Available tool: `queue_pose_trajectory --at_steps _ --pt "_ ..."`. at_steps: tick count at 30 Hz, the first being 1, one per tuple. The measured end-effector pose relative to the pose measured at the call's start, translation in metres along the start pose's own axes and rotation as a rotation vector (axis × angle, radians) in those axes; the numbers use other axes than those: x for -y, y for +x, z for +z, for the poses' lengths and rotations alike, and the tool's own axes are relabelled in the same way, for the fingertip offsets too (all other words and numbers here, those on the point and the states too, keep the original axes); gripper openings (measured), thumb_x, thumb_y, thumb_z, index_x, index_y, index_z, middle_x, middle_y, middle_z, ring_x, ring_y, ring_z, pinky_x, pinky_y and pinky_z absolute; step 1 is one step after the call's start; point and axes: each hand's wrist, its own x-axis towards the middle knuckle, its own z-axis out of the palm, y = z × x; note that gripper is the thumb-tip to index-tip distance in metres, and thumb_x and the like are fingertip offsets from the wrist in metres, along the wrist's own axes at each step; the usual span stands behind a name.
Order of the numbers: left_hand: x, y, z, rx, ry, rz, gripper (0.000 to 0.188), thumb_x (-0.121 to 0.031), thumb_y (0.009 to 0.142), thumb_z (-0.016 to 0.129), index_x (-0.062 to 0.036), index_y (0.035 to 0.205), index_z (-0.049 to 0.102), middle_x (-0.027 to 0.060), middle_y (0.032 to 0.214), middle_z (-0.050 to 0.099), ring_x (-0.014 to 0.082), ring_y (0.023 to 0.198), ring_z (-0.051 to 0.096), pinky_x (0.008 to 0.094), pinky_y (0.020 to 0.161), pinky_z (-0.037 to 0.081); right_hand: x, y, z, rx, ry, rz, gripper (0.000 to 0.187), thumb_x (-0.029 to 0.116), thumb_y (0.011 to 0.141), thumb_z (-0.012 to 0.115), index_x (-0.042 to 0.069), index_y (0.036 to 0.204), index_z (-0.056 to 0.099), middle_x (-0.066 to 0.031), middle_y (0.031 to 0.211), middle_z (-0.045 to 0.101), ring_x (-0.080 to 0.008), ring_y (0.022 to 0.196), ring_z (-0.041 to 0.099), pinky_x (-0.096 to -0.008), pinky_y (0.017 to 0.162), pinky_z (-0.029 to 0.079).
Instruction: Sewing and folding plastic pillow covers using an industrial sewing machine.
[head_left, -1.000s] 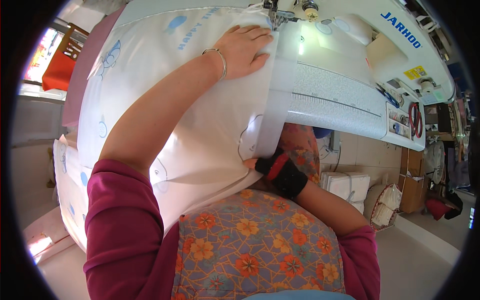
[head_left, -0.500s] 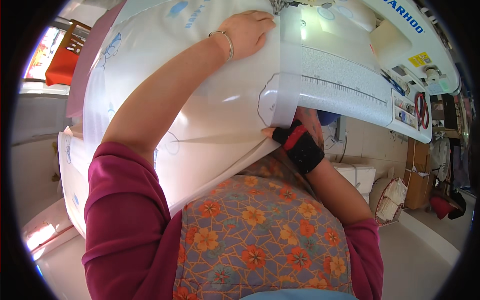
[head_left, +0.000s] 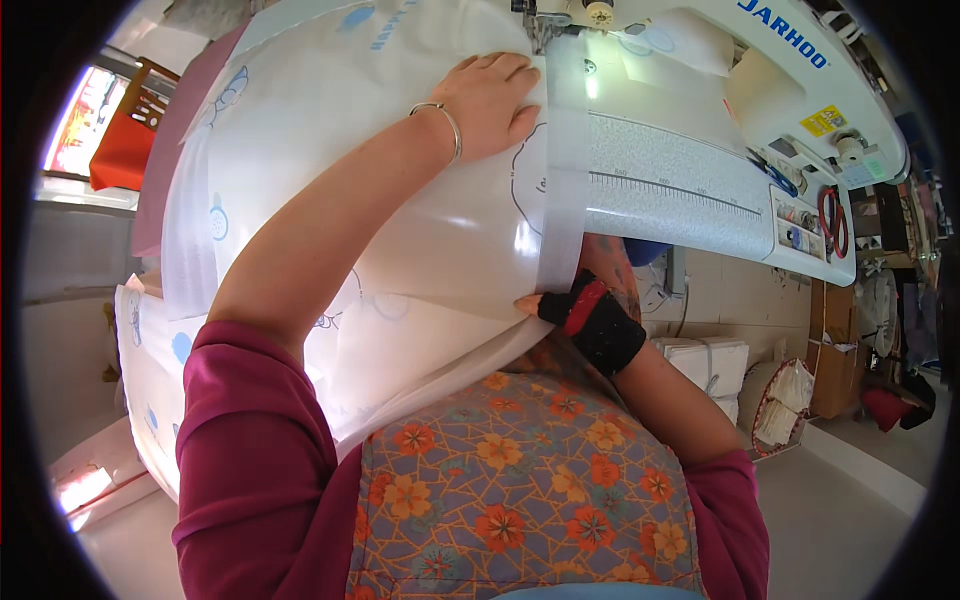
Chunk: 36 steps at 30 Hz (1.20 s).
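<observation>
A white, semi-translucent plastic-like sheet with pale blue and dark line prints spreads over the bed of a sewing machine. My left hand, a bracelet at its wrist, lies flat on the sheet with fingers extended, just on the near side of the presser foot. A clearer strip runs along the sheet's right edge. At the near end of that edge, my right hand, in a black fingerless wrap with a red band, grips the sheet. Its thumb rests on top; the other fingers are mostly hidden.
A ruler-marked machine bed extends right, with red-handled scissors, blue-handled snips and a small parts tray. Lower right stand a basket and a cardboard box. A red-covered chair is at far left.
The sheet has slid away from me toward the presser foot; its dark outline print now sits closer to my left hand. The view has shifted slightly, showing more of the needle area.
</observation>
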Motion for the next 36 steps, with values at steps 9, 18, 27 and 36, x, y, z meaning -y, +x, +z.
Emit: queue_pose_trajectory --at_steps 9,18,27,36 --pt "0.002 0.002 0.003 0.041 -0.079 -0.014 0.04 -0.029 0.087 0.049 -0.0012 0.116 0.054 0.0121 0.123 0.051 0.0252 0.118 0.048 0.0391 0.103 0.034 0.042 0.008 -0.002 -0.024 -0.007 -0.121 0.068 0.014 0.062 0.078 0.003 0.123 0.048 -0.0105 0.113 0.058 -0.0218 0.106 0.056 -0.0341 0.09 0.046" --pt "-0.003 -0.013 0.0 0.003 -0.056 0.004 0.045 -0.03 0.088 0.049 -0.001 0.123 0.052 0.0123 0.131 0.048 0.0267 0.125 0.043 0.0387 0.107 0.03 0.015 -0.014 0.002 -0.102 0.277 -0.179 0.061 0.025 0.08 0.064 0.002 0.132 0.041 -0.0123 0.124 0.052 -0.0233 0.112 0.051 -0.0334 0.096 0.042" --pt "-0.005 -0.011 -0.006 -0.034 -0.17 0.122 0.045 -0.021 0.082 0.055 0.0073 0.116 0.051 0.0254 0.12 0.051 0.0373 0.114 0.048 0.0418 0.099 0.038 -0.03 0.069 0.017 0.049 0.487 -0.32 0.052 0.025 0.088 0.053 0.003 0.133 0.039 -0.0118 0.128 0.049 -0.0235 0.116 0.048 -0.0342 0.1 0.039" --pt "0.003 -0.013 0.005 0.008 -0.067 0.065 0.047 -0.027 0.089 0.05 -0.0014 0.128 0.047 0.014 0.136 0.045 0.0322 0.123 0.043 0.0384 0.105 0.033 -0.048 0.11 0.026 0.118 0.569 -0.374 0.048 0.026 0.093 0.045 0.005 0.135 0.038 -0.0113 0.131 0.047 -0.0236 0.12 0.045 -0.035 0.102 0.037"
